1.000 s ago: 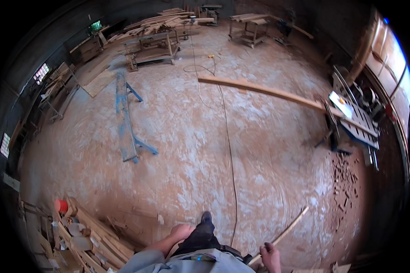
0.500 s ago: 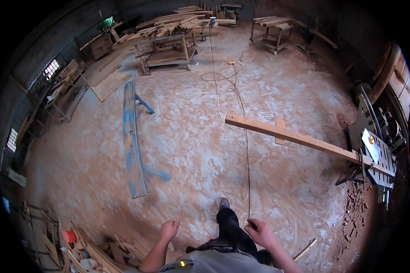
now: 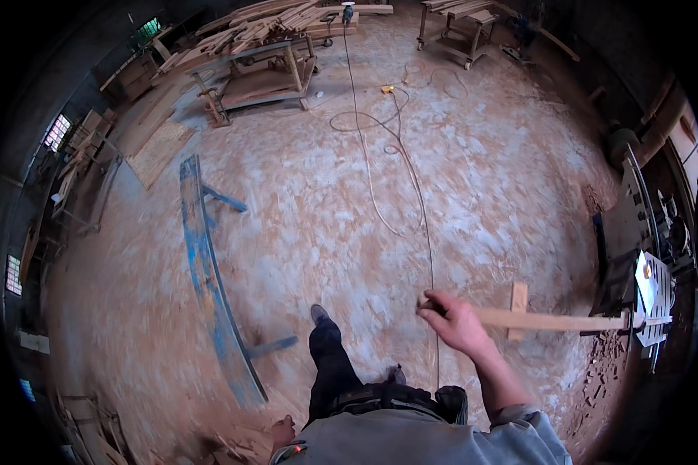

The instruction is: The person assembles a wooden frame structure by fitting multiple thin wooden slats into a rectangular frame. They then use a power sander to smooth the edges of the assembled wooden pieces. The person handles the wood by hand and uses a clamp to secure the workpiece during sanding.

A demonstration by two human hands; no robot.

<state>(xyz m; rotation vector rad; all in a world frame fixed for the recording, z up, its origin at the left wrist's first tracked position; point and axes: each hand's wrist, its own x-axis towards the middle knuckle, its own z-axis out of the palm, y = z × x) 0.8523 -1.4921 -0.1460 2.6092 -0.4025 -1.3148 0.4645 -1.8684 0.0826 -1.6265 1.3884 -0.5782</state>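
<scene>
My right hand (image 3: 456, 322) reaches forward at the near end of a long wooden beam (image 3: 554, 319), fingers curled round that end and mostly covering it. The beam runs right to a slotted metal machine table (image 3: 658, 310), and a short board (image 3: 519, 298) lies crosswise at it. My left hand (image 3: 283, 428) hangs low beside my body, with fingers curled and nothing visible in them. A blue, worn wooden bench (image 3: 209, 283) stands on the floor to the left.
A cable (image 3: 429, 256) crosses the floor ahead, with loops near a yellow fitting (image 3: 388, 90). Wheeled carts (image 3: 264, 97) with stacked timber stand at the back. Wood scraps (image 3: 605, 372) litter the floor by the machine, and more offcuts (image 3: 240, 446) lie at lower left.
My right hand has risen and reached forward to the beam's end. My left hand has dropped back towards my side. With my step, the beam and bench appear nearer to me.
</scene>
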